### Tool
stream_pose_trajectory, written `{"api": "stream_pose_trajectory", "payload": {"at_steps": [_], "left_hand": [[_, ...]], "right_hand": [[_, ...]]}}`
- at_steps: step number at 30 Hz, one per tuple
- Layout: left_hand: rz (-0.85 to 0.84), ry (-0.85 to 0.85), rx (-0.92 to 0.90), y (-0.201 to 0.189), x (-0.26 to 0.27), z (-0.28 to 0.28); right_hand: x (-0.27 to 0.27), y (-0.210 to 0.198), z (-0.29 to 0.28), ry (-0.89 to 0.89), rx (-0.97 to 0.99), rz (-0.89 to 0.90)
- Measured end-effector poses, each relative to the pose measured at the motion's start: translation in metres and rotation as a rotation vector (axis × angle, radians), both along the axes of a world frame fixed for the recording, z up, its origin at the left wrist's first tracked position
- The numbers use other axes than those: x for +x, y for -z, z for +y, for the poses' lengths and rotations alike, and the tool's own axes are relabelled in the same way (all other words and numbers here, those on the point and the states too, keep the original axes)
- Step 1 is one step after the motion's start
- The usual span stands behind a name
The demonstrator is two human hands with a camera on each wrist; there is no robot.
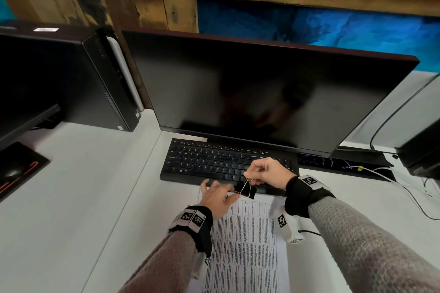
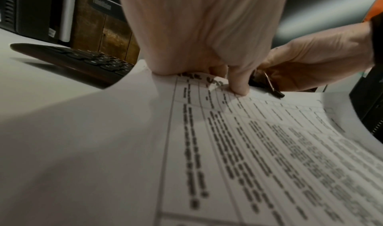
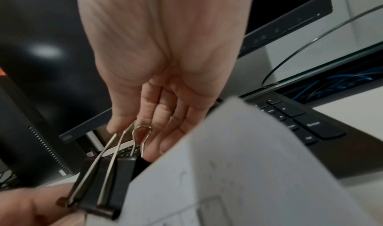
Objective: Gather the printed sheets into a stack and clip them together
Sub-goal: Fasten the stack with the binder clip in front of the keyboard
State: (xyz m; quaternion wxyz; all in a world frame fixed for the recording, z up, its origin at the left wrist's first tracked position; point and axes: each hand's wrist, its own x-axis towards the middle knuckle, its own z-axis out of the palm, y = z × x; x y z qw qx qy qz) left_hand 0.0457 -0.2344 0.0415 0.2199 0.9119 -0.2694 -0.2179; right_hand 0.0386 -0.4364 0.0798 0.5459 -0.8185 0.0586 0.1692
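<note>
The printed sheets [image 1: 245, 245] lie in a stack on the white desk [image 1: 83, 185], with their top edge at the keyboard's front edge. My left hand [image 1: 221, 191] presses its fingers on the top left of the sheets [image 2: 269, 147]. My right hand [image 1: 247, 175] pinches the silver wire handles of a black binder clip [image 1: 246, 190], which sits at the top edge of the stack beside my left fingertips. The right wrist view shows the clip [image 3: 103, 188] hanging from thumb and fingers, next to a raised corner of the sheets [image 3: 238, 180]. Whether the clip's mouth is round the paper is hidden.
A black keyboard [image 1: 214, 162] lies just behind the sheets, with a dark monitor [image 1: 262, 90] above it. A black computer tower [image 1: 95, 74] stands at the back left. Loose cables [image 1: 381, 173] run at the right. A dark mouse pad [image 1: 14, 169] is at the far left.
</note>
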Motion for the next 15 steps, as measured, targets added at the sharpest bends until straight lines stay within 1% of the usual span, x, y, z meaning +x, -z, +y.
{"api": "stream_pose_trajectory", "payload": {"at_steps": [2,6,9,12,15], "left_hand": [[0.011,-0.014,-0.017,-0.001,0.001,0.002],[0.073,-0.051,-0.080,-0.003,0.002,0.003],[0.109,-0.071,-0.113,-0.004,0.001,0.005],[0.122,-0.097,-0.140,-0.005,0.000,0.006],[0.129,-0.112,-0.167,-0.005,0.000,0.006]], "right_hand": [[0.000,0.002,0.001,0.031,0.038,-0.008],[-0.004,0.017,-0.002,0.150,0.076,-0.020],[-0.007,0.025,-0.001,0.201,0.129,0.000],[-0.007,0.024,-0.002,0.207,0.187,0.047],[-0.007,0.024,-0.007,0.175,0.145,0.042]]}}
